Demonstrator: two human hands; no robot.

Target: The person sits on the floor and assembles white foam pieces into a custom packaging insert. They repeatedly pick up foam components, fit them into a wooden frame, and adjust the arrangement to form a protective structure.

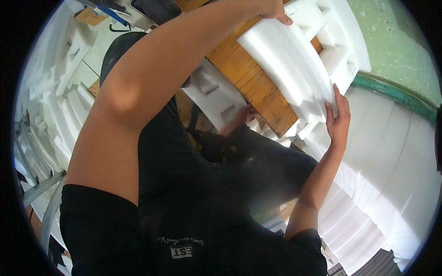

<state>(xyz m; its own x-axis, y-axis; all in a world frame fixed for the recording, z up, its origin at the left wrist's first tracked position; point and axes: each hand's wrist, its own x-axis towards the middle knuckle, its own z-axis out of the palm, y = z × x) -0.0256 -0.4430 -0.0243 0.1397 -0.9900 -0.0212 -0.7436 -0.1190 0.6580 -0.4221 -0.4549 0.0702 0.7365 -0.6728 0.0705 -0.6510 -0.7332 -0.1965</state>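
White foam sheet (290,64), ribbed, notched lower edge, upper centre-right. Left hand (276,11) grasps its top end; right hand (338,119) grips its lower edge.

Left hand (275,10): mostly cut off by top edge, grip on white foam sheet (290,69) only partly seen. Another person's hand (243,117) half hidden under the wooden desk (258,87). Lap area blurred; shirt print too small to read.
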